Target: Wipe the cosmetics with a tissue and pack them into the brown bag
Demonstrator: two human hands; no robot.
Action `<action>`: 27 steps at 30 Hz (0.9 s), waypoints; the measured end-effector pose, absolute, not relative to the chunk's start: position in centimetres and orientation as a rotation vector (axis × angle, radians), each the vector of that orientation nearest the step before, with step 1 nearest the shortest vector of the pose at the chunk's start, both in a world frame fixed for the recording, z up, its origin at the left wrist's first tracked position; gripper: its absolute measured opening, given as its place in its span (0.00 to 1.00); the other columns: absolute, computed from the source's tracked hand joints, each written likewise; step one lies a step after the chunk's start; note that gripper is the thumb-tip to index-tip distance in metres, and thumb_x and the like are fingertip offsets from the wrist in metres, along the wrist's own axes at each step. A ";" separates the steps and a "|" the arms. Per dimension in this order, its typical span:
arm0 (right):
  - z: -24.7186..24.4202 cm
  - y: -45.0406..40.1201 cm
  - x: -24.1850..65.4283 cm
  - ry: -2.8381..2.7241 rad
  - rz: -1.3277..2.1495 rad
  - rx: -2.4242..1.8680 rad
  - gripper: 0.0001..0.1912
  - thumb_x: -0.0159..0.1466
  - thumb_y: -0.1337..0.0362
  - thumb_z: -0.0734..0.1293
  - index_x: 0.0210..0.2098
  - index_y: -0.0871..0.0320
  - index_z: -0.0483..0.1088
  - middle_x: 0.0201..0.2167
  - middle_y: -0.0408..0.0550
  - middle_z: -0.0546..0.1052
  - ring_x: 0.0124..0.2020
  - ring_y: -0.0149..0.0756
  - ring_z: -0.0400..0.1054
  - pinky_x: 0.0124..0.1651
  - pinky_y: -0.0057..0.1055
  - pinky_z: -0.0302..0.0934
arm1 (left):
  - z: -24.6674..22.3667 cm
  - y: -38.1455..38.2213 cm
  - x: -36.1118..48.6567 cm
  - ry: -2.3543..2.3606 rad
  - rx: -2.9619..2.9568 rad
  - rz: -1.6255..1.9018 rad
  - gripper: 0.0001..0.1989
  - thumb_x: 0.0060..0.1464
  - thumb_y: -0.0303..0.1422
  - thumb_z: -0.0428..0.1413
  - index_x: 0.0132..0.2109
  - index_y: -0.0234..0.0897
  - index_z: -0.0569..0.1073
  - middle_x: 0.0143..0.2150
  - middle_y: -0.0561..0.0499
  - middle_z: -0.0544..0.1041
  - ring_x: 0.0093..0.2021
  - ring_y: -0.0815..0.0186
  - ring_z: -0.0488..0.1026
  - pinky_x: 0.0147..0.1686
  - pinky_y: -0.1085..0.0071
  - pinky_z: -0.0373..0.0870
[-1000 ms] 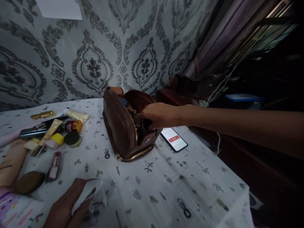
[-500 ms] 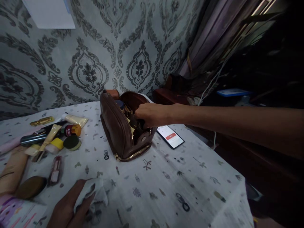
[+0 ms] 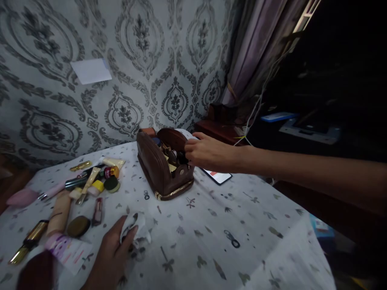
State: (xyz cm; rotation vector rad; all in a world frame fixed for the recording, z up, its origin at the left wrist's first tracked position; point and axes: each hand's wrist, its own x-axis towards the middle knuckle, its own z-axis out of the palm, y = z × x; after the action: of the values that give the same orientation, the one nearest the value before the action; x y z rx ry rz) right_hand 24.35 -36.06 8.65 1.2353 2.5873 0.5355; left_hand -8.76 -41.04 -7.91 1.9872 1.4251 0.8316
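A brown leather bag (image 3: 155,171) stands unzipped on the patterned cloth, with small gold and dark items (image 3: 172,161) showing inside. My right hand (image 3: 205,151) is at the bag's right rim, fingers curled and closed; their tips are partly hidden, and I cannot make out what they hold. Near the front, my left hand (image 3: 116,245) grips a crumpled white tissue (image 3: 136,231) between thumb and fingers, resting low over the cloth. Behind my right wrist a phone (image 3: 219,177) lies with its screen lit.
Several cosmetics lie left of the bag, among them a white and purple tube (image 3: 69,250), a round dark compact (image 3: 78,226) and a pink sponge (image 3: 22,197). A patterned wall (image 3: 130,80) rises behind. Cables (image 3: 256,106) hang at the right, beside a curtain (image 3: 248,48).
My right hand has lifted from inside the bag to its right rim. The view has shifted left and up, showing more cosmetics. My left hand still holds the tissue.
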 end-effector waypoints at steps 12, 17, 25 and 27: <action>5.4 -35.4 24.3 2.735 0.745 1.199 0.09 0.65 0.71 0.63 0.43 0.63 0.73 0.44 0.55 0.76 0.47 0.43 0.66 0.49 0.36 0.50 | -7.3 -41.3 -8.3 1.278 1.785 0.821 0.20 0.56 0.51 0.54 0.35 0.36 0.71 0.30 0.51 0.73 0.31 0.62 0.73 0.32 0.69 0.75; 5.1 -33.8 23.7 2.592 0.649 1.315 0.10 0.64 0.73 0.63 0.42 0.64 0.74 0.42 0.54 0.78 0.47 0.44 0.69 0.48 0.37 0.51 | -7.4 -41.2 -8.4 1.260 1.791 0.831 0.17 0.57 0.47 0.55 0.32 0.38 0.68 0.27 0.54 0.69 0.28 0.65 0.70 0.29 0.71 0.73; 4.1 -34.9 22.9 2.832 0.755 1.316 0.14 0.64 0.73 0.61 0.45 0.63 0.75 0.44 0.57 0.79 0.49 0.44 0.70 0.52 0.38 0.55 | -7.9 -41.1 -8.7 1.196 1.790 0.850 0.18 0.58 0.48 0.53 0.36 0.36 0.68 0.31 0.54 0.70 0.26 0.69 0.68 0.26 0.73 0.68; 3.3 -35.6 22.0 2.936 0.790 1.367 0.15 0.66 0.73 0.59 0.47 0.63 0.75 0.47 0.58 0.78 0.50 0.44 0.70 0.53 0.38 0.57 | -8.2 -40.9 -8.9 1.181 1.828 0.864 0.17 0.59 0.47 0.52 0.37 0.35 0.69 0.32 0.53 0.69 0.29 0.67 0.68 0.28 0.73 0.69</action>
State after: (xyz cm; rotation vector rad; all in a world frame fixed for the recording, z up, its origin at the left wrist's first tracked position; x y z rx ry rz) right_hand 22.00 -35.56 3.28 1.3669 2.9362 0.7903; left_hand -8.92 -40.93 -8.21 1.8280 1.1808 0.8635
